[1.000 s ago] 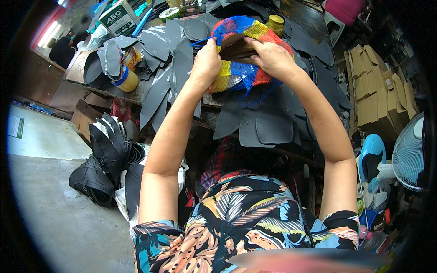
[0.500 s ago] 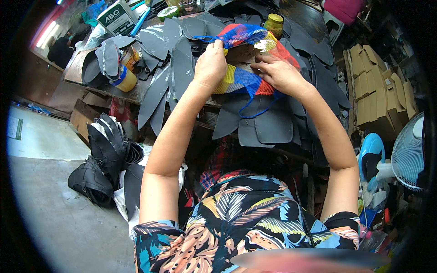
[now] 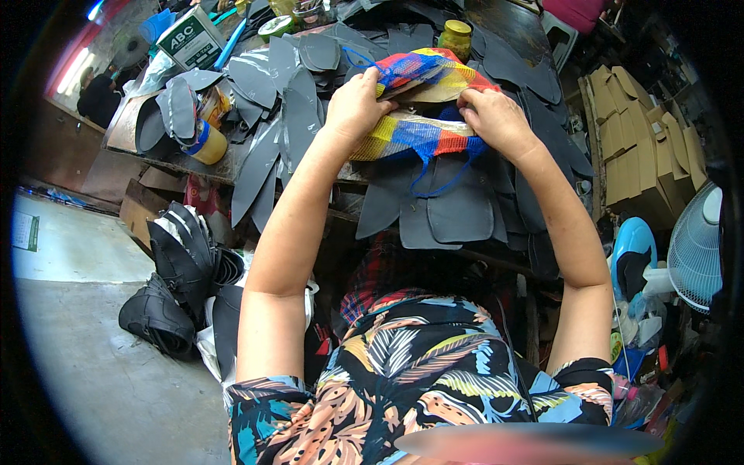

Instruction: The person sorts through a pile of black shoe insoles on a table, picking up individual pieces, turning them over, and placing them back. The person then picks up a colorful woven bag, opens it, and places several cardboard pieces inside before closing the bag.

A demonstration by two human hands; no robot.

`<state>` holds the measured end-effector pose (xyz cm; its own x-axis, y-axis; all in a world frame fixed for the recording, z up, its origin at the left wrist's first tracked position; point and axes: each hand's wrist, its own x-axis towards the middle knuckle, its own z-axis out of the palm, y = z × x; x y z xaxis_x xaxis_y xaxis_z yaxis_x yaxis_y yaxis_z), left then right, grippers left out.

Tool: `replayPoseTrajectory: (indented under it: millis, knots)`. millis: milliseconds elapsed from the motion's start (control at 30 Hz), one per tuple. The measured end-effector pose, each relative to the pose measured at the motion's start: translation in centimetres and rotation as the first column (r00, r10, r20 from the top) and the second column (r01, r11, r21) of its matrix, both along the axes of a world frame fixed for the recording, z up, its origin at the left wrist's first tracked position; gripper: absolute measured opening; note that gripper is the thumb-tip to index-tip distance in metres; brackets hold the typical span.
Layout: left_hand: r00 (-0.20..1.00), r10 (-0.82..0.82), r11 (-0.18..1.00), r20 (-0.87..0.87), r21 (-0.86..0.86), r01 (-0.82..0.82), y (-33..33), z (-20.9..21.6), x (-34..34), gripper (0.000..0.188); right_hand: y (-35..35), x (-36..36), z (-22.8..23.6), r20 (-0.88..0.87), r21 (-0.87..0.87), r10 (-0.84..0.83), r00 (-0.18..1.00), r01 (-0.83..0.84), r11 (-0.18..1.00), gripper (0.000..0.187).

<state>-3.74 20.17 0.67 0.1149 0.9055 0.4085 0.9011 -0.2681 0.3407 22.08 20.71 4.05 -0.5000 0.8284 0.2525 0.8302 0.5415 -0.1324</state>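
A striped mesh bag (image 3: pixel 415 133) in red, blue and yellow lies on the workbench, its mouth spread between my hands. My left hand (image 3: pixel 356 108) pinches the left end of the rim, and a blue cord loops out just beyond its fingers. Fingers closed, my right hand (image 3: pixel 500 122) grips the right end of the rim. Between the two edges a tan surface shows; what it belongs to I cannot make out. A second blue cord hangs from the near edge over flat black sole-shaped pieces (image 3: pixel 461 213), which are heaped beneath and around the bag.
Behind the bag stands a yellow jar (image 3: pixel 455 40). A blue-lidded jar (image 3: pixel 209 145) and a green-and-white box (image 3: pixel 191 40) are on the left. Bundled black pieces (image 3: pixel 182 252) sit on the floor. To the right are folded cardboard boxes (image 3: pixel 639 147) and a fan (image 3: pixel 694 248).
My right hand has come out of the bag's opening and now grips its rim at the right. The opening has narrowed. My left hand still holds the left end.
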Motion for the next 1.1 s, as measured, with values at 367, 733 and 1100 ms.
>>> replayPoseTrajectory:
  millis: [367, 733, 1100]
  knots:
    - [0.992, 0.130, 0.991, 0.001, -0.045, -0.129, 0.6, 0.5, 0.5, 0.028, 1.1, -1.0, 0.9, -0.395, 0.080, 0.328, 0.858, -0.323, 0.943, 0.034]
    - [0.988, 0.123, 0.992, 0.094, -0.010, -0.123, 1.0, 0.2, 0.0, 0.020, 0.6, -2.0, 0.3, -0.084, 0.084, 0.243, 0.966, -0.236, 0.968, 0.032]
    - [0.995, 0.084, 0.996, 0.055, 0.015, -0.085, 0.6, -0.2, 0.3, 0.019, 3.6, -3.0, -2.7, -0.028, -0.053, 0.222, 0.975, -0.223, 0.973, 0.041]
